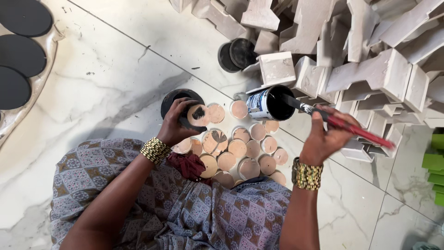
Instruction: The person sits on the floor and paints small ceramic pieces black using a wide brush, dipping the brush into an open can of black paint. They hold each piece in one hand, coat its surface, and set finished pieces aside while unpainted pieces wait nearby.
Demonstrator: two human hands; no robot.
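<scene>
Head view: your left hand (175, 124) is clenched around a small round disc (199, 115), tan with a black smear on its face, held just above a black lid (175, 96) on the marble floor (111, 78). Your right hand (326, 136) grips a red-handled brush (337, 121); its tip sits inside the open paint can (270, 103), which is black inside. Unpainted tan discs (240, 150) lie clustered between both hands. Pale blocks (351, 51) are stacked beyond the can.

Matt wooden discs (238, 149) lie on a glossy marble-look tile floor (115, 88); the metal can (269, 103) holds glossy black paint.
</scene>
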